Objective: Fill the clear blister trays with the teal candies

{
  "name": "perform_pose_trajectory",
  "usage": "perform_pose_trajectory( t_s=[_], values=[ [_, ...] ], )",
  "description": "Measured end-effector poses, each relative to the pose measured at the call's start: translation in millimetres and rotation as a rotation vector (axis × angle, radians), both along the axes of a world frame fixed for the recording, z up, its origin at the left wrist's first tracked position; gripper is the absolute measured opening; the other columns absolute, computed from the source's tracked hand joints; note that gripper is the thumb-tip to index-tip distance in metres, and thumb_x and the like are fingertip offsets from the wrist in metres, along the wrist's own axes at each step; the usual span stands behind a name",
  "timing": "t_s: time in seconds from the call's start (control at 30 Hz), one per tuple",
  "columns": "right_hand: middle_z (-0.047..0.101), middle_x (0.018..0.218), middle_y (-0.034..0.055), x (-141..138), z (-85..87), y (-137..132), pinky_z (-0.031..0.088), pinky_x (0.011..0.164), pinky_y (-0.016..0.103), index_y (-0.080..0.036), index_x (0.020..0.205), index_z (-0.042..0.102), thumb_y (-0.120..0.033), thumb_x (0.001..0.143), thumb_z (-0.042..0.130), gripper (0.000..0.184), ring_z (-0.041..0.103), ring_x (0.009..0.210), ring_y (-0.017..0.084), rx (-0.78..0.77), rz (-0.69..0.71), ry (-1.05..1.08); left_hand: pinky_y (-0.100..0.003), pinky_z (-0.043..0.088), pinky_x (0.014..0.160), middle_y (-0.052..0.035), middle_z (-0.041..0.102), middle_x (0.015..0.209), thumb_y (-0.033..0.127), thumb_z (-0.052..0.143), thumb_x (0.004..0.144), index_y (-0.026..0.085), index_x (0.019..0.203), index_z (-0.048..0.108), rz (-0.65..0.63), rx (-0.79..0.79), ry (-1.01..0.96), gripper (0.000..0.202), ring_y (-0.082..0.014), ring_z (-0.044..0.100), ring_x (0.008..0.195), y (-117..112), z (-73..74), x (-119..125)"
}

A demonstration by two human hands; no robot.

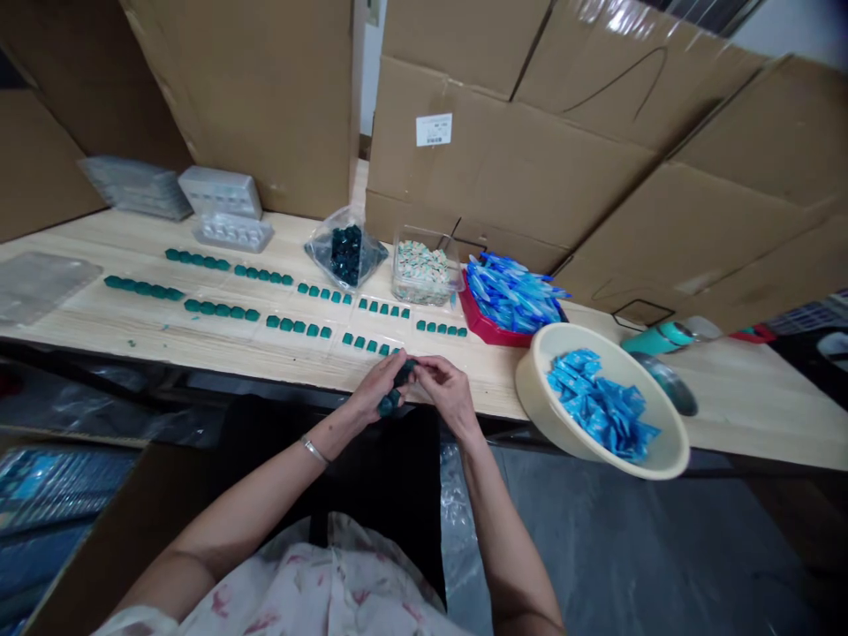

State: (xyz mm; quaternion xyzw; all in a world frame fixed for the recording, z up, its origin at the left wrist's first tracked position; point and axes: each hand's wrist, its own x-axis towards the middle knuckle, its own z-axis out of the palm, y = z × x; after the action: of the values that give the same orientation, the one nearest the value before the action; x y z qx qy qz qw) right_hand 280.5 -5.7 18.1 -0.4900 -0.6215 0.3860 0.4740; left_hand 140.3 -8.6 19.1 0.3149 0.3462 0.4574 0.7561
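At the table's front edge, my left hand (374,389) is closed around several dark green, chunky pieces (389,403). My right hand (447,389) meets it there, thumb and fingertips pinched together against the upper green piece; whether a smaller thing sits in that pinch is too small to see. Just beyond the hands lie rows of small green pieces (298,327) in clear trays, one row (371,343) partly hidden by my left hand. Behind these rows stand an open clear bag of dark green pieces (347,252) and a clear tub (427,269) of small pale and teal bits.
A red tray (480,322) heaped with blue plastic items (510,291) stands right of the tub. A cream basin (536,393) with blue packets (602,406) overhangs the front edge. Clear trays (225,199) sit back left; cardboard boxes (503,168) wall the rear. A teal bottle (659,337) lies right.
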Motion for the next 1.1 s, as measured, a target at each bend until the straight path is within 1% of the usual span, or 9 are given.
perform_pose_trajectory(
  t_s=[0.1, 0.17, 0.3, 0.4, 0.53, 0.63, 0.8, 0.93, 1.1],
  values=[
    [0.068, 0.071, 0.0025, 6.6, -5.6, 3.0, 0.050, 0.064, 0.028, -0.017, 0.092, 0.069, -0.036, 0.072, 0.068, 0.027, 0.061, 0.063, 0.015, -0.134, -0.121, 0.179, -0.015, 0.025, 0.035, 0.0047, 0.049, 0.068, 0.055, 0.057, 0.076, 0.018, 0.092, 0.053, -0.014, 0.011, 0.016, 0.041, -0.0007, 0.033, 0.039, 3.3, 1.9, 0.2],
    [0.068, 0.071, 0.0025, 9.1, -7.5, 2.5, 0.050, 0.064, 0.029, -0.017, 0.090, 0.070, -0.035, 0.070, 0.069, 0.027, 0.061, 0.064, 0.014, -0.141, -0.159, 0.242, -0.015, 0.027, 0.035, 0.0054, 0.049, 0.069, 0.050, 0.062, 0.073, 0.018, 0.092, 0.053, -0.017, 0.034, 0.073, 0.039, -0.0005, 0.034, 0.039, 4.5, 2.3, 2.3],
    [0.068, 0.075, 0.0036, 11.3, -8.7, -1.2, 0.051, 0.068, 0.030, -0.017, 0.092, 0.069, -0.034, 0.074, 0.067, 0.026, 0.061, 0.066, 0.014, -0.117, -0.142, 0.258, -0.016, 0.028, 0.037, 0.0053, 0.052, 0.070, 0.041, 0.068, 0.069, 0.015, 0.097, 0.051, 0.050, 0.141, 0.216, 0.041, -0.0008, 0.037, 0.039, 5.0, 1.1, 9.8],
    [0.068, 0.086, 0.0051, 14.2, -6.9, -3.9, 0.051, 0.072, 0.031, -0.019, 0.099, 0.067, -0.032, 0.076, 0.064, 0.026, 0.062, 0.075, 0.015, -0.007, -0.121, 0.123, -0.018, 0.030, 0.040, 0.0054, 0.052, 0.069, 0.038, 0.066, 0.071, 0.015, 0.097, 0.050, 0.093, 0.219, 0.290, 0.039, -0.0019, 0.038, 0.042, 5.9, -0.5, 13.5],
    [0.065, 0.092, 0.0060, 20.8, -1.0, -5.3, 0.051, 0.073, 0.029, -0.021, 0.094, 0.068, -0.028, 0.082, 0.058, 0.017, 0.062, 0.081, 0.016, 0.222, -0.080, -0.139, -0.019, 0.032, 0.043, 0.0044, 0.053, 0.072, 0.036, 0.064, 0.072, 0.014, 0.097, 0.050, 0.083, 0.288, 0.384, 0.036, -0.0029, 0.040, 0.045, 9.1, -2.4, 14.1],
    [0.066, 0.091, 0.0062, 26.7, 2.3, -4.3, 0.051, 0.073, 0.030, -0.021, 0.093, 0.068, -0.027, 0.085, 0.055, 0.016, 0.062, 0.082, 0.017, 0.295, -0.042, -0.227, -0.019, 0.033, 0.045, 0.0026, 0.055, 0.075, 0.036, 0.063, 0.072, 0.014, 0.096, 0.051, 0.061, 0.308, 0.440, 0.035, -0.0036, 0.041, 0.047, 12.6, -4.4, 13.1],
    [0.065, 0.095, 0.0078, 32.9, 0.7, -2.3, 0.050, 0.081, 0.032, -0.019, 0.102, 0.064, -0.022, 0.088, 0.050, 0.020, 0.061, 0.089, 0.018, 0.412, 0.034, -0.387, -0.019, 0.035, 0.047, 0.0004, 0.058, 0.080, 0.032, 0.062, 0.073, 0.014, 0.096, 0.055, 0.029, 0.335, 0.503, 0.031, -0.0045, 0.044, 0.050, 17.0, -6.4, 11.4],
    [0.065, 0.090, 0.0077, 29.3, -4.7, -1.3, 0.051, 0.077, 0.030, -0.018, 0.097, 0.063, -0.018, 0.088, 0.047, 0.019, 0.062, 0.083, 0.017, 0.431, -0.048, -0.427, -0.019, 0.035, 0.046, 0.0018, 0.057, 0.074, 0.030, 0.061, 0.073, 0.014, 0.097, 0.055, 0.043, 0.321, 0.529, 0.030, -0.0048, 0.043, 0.049, 17.5, -4.8, 13.6],
    [0.065, 0.085, 0.0075, 20.1, -11.8, -1.4, 0.050, 0.073, 0.030, -0.017, 0.094, 0.062, -0.016, 0.088, 0.043, 0.020, 0.062, 0.078, 0.017, 0.441, -0.149, -0.485, -0.020, 0.031, 0.043, 0.0034, 0.054, 0.065, 0.032, 0.060, 0.074, 0.013, 0.094, 0.054, 0.015, 0.226, 0.436, 0.029, -0.0046, 0.039, 0.044, 18.5, -6.2, 18.7]
  ],
)
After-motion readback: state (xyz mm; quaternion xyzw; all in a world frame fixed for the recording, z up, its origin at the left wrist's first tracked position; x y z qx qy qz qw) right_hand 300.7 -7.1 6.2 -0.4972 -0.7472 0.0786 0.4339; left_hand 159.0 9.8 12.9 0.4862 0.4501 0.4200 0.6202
